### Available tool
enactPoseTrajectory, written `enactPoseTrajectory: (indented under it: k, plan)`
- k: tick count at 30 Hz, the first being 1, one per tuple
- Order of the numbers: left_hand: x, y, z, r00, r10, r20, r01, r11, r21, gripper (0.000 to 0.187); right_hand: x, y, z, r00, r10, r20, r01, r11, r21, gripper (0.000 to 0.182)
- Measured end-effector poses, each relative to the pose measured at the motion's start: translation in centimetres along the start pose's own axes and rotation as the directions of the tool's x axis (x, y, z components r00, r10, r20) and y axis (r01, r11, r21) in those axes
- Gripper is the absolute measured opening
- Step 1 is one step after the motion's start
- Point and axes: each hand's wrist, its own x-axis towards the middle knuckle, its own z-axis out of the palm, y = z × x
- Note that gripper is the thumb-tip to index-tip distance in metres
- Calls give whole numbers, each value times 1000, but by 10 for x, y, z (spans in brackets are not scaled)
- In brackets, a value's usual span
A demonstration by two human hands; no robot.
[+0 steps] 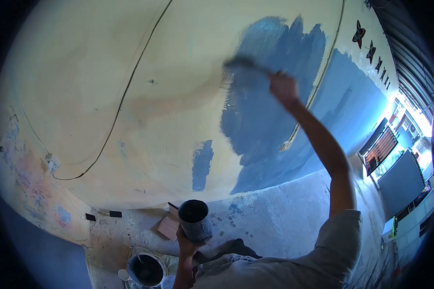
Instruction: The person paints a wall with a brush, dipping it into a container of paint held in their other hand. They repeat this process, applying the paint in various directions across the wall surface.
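Observation:
My right hand (283, 89) is raised to the wall and closed around the handle of a paintbrush (246, 63). The brush head is blurred, at the left edge of a blue-grey painted area (270, 113) on the cream wall (178, 72). Low in front of me, my left hand (185, 244) grips a dark paint pot (196, 230) from its left side. The pot's mouth faces up, and its inside looks dark. A separate small blue-grey patch (202, 166) lies on the wall above the pot.
A bucket of dark paint (164, 272) stands on the floor at lower left, near a brown cardboard piece (168, 228). A black cable (123, 98) runs down the wall to a socket (52, 164). Butterfly ornaments (358, 34) hang upper right.

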Motion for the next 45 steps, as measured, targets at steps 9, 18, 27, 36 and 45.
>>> enactPoseTrajectory:
  k: [9,18,27,36,45]
  plan:
    - [15,-3,11,990,117,75,-125,986,109,78,-49,-70,38,960,255,116,-273,943,190,21]
    - [20,-6,-14,994,33,-103,-36,999,-29,84,-346,-271,109,174,-95,980,-980,-114,162,28]
    - [26,4,-12,980,201,-6,-192,947,257,87,-42,-140,11,668,280,690,-426,-616,663,27]
    - [16,6,-5,993,106,-48,-90,961,263,88,-119,-238,108,696,649,307,-495,123,860,33]
    - [24,11,-20,985,-61,-162,54,998,-43,88,-229,-276,121,539,363,760,-587,-486,648,35]
